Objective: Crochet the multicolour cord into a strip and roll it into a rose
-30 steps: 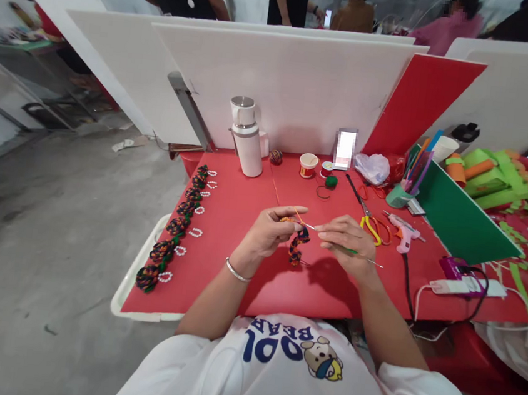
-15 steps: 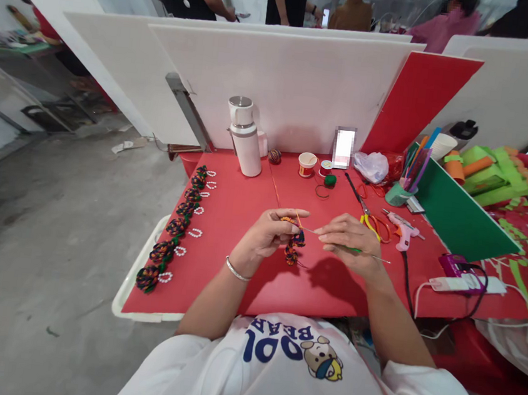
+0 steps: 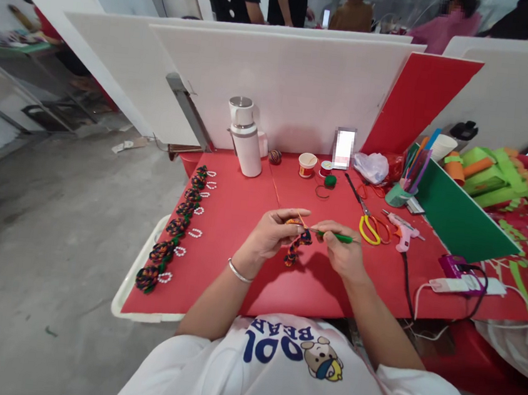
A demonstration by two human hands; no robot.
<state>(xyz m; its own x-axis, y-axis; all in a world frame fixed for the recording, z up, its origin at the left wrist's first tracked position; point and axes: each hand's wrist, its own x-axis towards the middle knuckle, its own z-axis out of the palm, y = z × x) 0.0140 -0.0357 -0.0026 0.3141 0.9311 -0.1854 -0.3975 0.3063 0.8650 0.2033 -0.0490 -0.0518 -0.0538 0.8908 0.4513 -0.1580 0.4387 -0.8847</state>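
Note:
My left hand (image 3: 273,231) pinches a small piece of crochet work (image 3: 292,251) in dark blue and orange yarn, which hangs below the fingers. An orange strand of yarn (image 3: 302,219) runs over the left index finger. In my right hand (image 3: 344,250) is a crochet hook (image 3: 342,238) with a green handle, its thin tip pointing left at the top of the crochet work. Whether the tip sits inside a stitch is too small to tell. A multicoloured yarn ball (image 3: 274,156) lies farther back, with a strand trailing toward my hands.
Yarn flowers (image 3: 176,226) with white bead loops line the table's left edge. A white thermos (image 3: 246,142), paper cup (image 3: 307,165) and green thread (image 3: 330,181) stand behind. Scissors (image 3: 370,229), a pink glue gun (image 3: 404,231), a pen cup (image 3: 399,195) and a power strip (image 3: 462,284) are on the right.
My right hand has turned and moved slightly left; the hook's green handle now shows above its fingers, and its tip is closer to the crochet work. My left hand barely moved.

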